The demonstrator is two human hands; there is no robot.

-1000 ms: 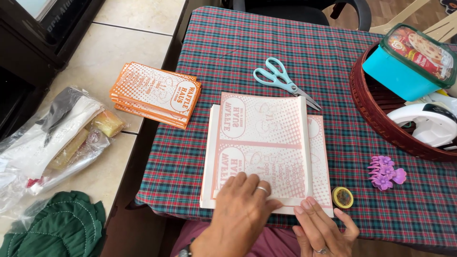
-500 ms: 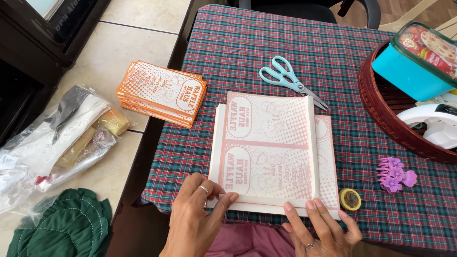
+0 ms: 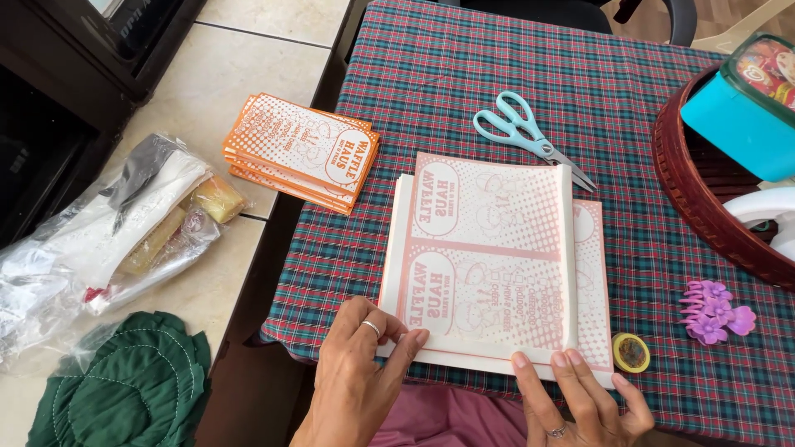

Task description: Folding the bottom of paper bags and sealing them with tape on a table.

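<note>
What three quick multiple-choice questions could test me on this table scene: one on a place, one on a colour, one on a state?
1. Where do the scissors lie?
A. above the paper stack
B. in the basket
C. on the floor

2. What colour is the hair clip?
A. green
B. purple
C. orange

3. What are the left hand and right hand doing?
A. holding the scissors
B. resting in the lap
C. pressing the stack's near edge

Answers: 1 A, the scissors sit on the cloth just beyond the stack. 2 B, the clip is purple. 3 C, the fingers of both hands lie flat on that edge.
</note>
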